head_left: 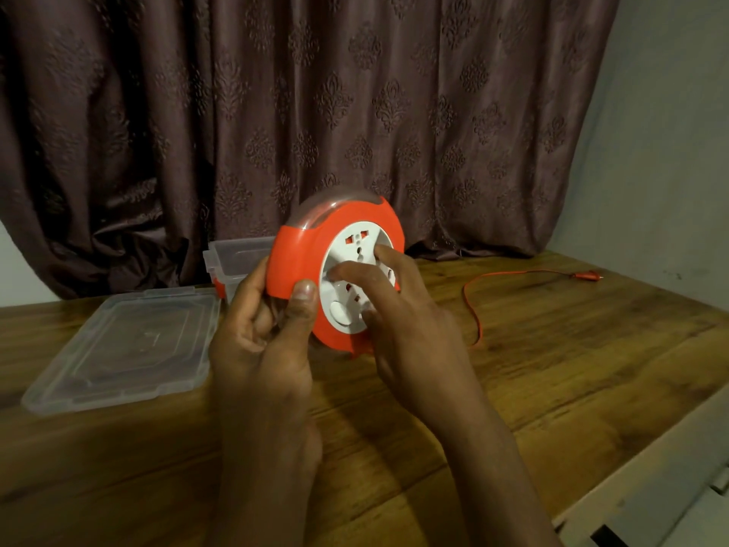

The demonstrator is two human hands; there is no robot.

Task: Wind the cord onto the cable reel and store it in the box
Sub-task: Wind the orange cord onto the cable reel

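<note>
An orange round cable reel (300,254) with a white socket face stands upright on its edge over the wooden table (552,349). My left hand (260,329) grips its left rim, thumb on the orange band. My right hand (406,305) lies on the white face, fingers curled into its recesses. The thin orange cord (473,305) runs from behind my right hand across the table to its plug (587,275) at the far right. A clear plastic box (236,258) sits behind the reel to the left, partly hidden by it.
The box's clear lid (126,349) lies flat on the table at the left. A dark patterned curtain (315,112) hangs behind the table. A pale wall is at the right, and the table's edge runs along the lower right.
</note>
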